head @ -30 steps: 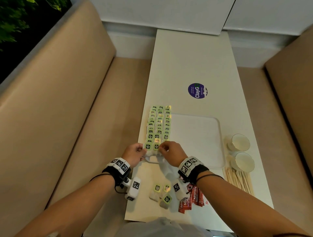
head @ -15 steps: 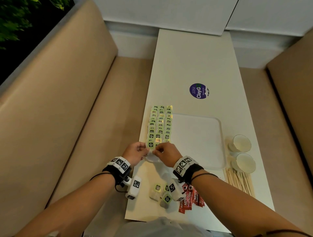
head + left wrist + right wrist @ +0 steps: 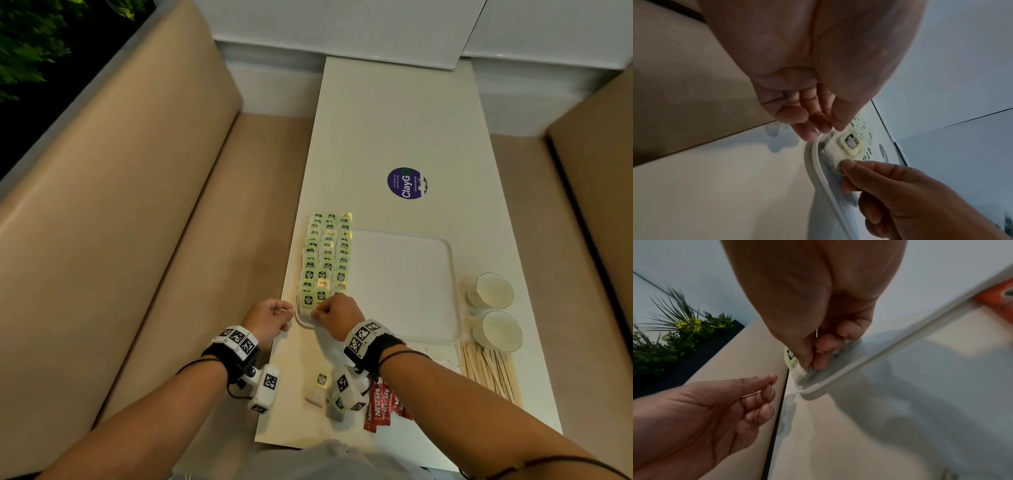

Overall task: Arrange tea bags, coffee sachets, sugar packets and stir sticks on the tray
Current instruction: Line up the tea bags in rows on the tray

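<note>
Tea bag point(image 3: 833, 155) pinched by right hand point(image 3: 337, 315) fingers point(image 3: 849, 164); left hand point(image 3: 269, 317) loosely curled.

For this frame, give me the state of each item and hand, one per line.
Tray: flat on the table, tea bags in three rows along its left side, the rest bare.
Nearest tea bag: at the tray's near-left corner, pinched by the right hand.
Left hand: fingers loosely curled, beside the tray, holding nothing.
Coffee sachets: off the tray, on the table.
Stir sticks: off the tray, on the table.
Two cups: upright.
</note>
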`<control>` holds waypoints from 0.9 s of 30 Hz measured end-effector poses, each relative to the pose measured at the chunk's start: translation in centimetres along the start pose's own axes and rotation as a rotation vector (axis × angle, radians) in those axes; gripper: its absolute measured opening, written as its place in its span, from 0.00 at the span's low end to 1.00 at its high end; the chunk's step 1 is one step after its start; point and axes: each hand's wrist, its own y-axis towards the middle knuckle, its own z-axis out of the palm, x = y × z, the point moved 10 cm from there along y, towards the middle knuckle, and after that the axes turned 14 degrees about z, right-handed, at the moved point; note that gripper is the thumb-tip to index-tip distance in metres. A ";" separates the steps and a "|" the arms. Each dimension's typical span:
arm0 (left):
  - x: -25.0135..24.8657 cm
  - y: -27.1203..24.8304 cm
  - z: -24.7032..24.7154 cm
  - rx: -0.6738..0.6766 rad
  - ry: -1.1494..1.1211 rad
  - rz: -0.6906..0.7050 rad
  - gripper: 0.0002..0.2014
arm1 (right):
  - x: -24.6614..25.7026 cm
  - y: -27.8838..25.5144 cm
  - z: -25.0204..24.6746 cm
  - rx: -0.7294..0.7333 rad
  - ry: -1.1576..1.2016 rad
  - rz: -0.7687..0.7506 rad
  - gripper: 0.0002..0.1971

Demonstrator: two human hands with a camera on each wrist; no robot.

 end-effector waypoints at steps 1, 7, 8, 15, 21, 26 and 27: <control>0.4 -0.1 -0.1 -0.001 -0.006 -0.012 0.03 | 0.1 0.0 0.3 0.005 0.002 0.010 0.14; 1.6 -0.6 -0.9 -0.018 -0.010 -0.039 0.03 | 0.4 0.1 0.7 -0.009 -0.016 0.050 0.13; 1.5 -0.5 -0.9 -0.009 0.007 -0.033 0.03 | 0.4 0.2 0.7 -0.011 -0.016 0.052 0.14; -0.3 0.4 -0.2 0.039 0.129 0.067 0.04 | -0.1 0.5 -1.2 -0.082 0.006 0.050 0.08; -2.8 1.8 2.0 0.105 0.265 0.157 0.05 | -1.7 1.0 -3.8 -0.121 -0.075 0.004 0.11; -4.1 3.4 2.8 0.092 0.559 0.171 0.14 | -2.4 1.4 -3.4 -0.095 -0.112 0.016 0.10; -4.3 3.7 2.9 0.094 0.607 0.174 0.16 | -2.4 1.4 -3.3 -0.096 -0.112 0.014 0.09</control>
